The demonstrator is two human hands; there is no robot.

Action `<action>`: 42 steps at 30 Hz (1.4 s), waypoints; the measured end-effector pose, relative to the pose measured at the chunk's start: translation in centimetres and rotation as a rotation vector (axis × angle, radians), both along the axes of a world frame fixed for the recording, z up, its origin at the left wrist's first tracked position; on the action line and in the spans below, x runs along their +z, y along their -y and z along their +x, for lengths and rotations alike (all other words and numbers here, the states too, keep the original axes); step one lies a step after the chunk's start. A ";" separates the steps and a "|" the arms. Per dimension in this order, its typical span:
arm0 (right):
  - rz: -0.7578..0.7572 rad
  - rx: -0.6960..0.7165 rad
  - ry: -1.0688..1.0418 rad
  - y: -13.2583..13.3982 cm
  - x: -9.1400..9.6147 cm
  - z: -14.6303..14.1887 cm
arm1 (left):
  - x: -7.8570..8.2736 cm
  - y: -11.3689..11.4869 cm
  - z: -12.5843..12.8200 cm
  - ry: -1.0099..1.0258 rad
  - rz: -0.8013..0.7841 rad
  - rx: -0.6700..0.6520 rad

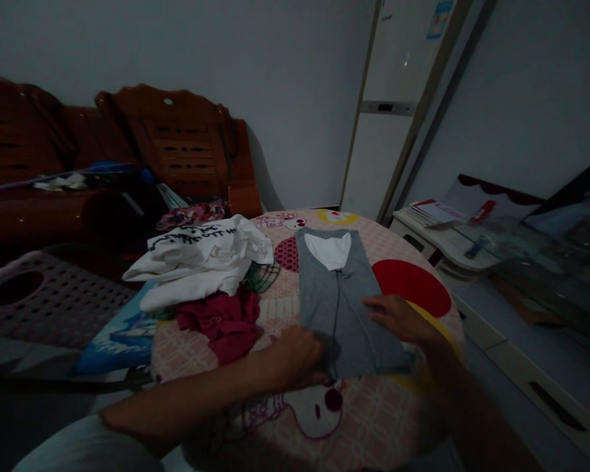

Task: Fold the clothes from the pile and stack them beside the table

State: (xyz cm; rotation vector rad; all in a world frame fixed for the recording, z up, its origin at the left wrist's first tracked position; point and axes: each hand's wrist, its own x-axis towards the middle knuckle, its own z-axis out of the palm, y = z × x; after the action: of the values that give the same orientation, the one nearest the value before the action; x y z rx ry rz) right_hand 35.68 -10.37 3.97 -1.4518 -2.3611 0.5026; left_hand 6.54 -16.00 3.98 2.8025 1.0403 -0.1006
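A grey V-neck top (347, 314), folded into a long rectangle, lies on the round table (383, 419). White cloth shows in its neck, and a line runs down its middle. At its lower left edge is my left hand (297, 354), fingers curled in against the fabric. My right hand (400, 318) rests along the right edge, its fingers stretched out over the cloth. To the left, a white garment with black lettering (201, 259) is heaped on a dark red garment (223, 321). Green checked cloth (261, 275) peeks out beside them.
A pink patterned cloth covers the table. Behind it stand a wooden bench (177, 144) and a tall white cabinet-like unit (386, 111). On the left is a pink perforated chair (59, 295); at right, a low cabinet (501, 341) holds papers and other items.
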 end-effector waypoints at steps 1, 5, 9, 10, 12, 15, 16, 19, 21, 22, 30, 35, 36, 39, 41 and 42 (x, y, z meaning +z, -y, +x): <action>0.002 -0.016 0.022 1.8 -0.3 0.6 | -0.4 0.8 0.0 0.011 -0.007 -0.012; 0.030 0.113 0.121 7.5 -2.4 2.0 | -1.6 2.9 0.5 0.048 0.035 -0.012; 0.206 0.086 0.228 9.9 -4.6 1.1 | -2.2 3.6 1.3 -0.011 0.142 -0.004; 0.242 0.071 0.253 10.0 -5.0 0.7 | -2.1 3.6 1.5 -0.038 0.162 -0.002; 0.309 0.067 0.287 9.8 -5.7 0.1 | -1.9 3.6 1.8 -0.080 0.188 -0.010; 0.422 0.056 0.294 9.2 -6.6 -0.1 | -1.3 3.4 1.9 -0.086 0.176 -0.028; 0.460 0.043 0.282 9.0 -6.9 -0.1 | -1.2 3.2 1.8 -0.071 0.164 -0.032; 0.524 0.010 0.198 8.3 -7.0 0.0 | -0.6 2.1 1.1 -0.020 0.099 -0.034; 0.511 -0.013 0.093 7.5 -6.1 0.1 | 0.0 0.6 0.4 0.020 0.058 -0.010; 0.488 -0.029 0.029 6.9 -5.4 0.0 | 0.5 -0.4 0.0 0.043 0.040 0.010; 0.275 -0.269 -0.370 -3.5 1.2 -1.5 | 4.9 -10.4 -2.4 0.324 -0.066 0.082; 0.263 -0.392 -0.424 -9.9 0.2 -3.2 | 3.3 -16.6 -2.5 0.431 -0.087 0.329; 0.226 -0.419 -0.435 -10.6 -0.4 -3.4 | 2.4 -17.6 -2.5 0.447 -0.093 0.392; 0.104 -0.486 -0.455 -11.8 -2.4 -3.6 | -0.6 -19.2 -2.4 0.534 -0.176 0.560; 0.049 -0.521 -0.482 -11.9 -3.3 -3.3 | -2.2 -19.4 -2.6 0.611 -0.240 0.598; 0.028 -0.534 -0.501 -11.8 -3.6 -3.0 | -2.8 -19.4 -2.7 0.644 -0.262 0.592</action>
State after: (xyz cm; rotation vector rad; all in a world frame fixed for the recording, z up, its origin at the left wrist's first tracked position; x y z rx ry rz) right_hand 32.68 1.44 0.40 -1.6284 -1.5187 0.5943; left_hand 3.86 3.42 1.20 1.9622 1.4600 0.6311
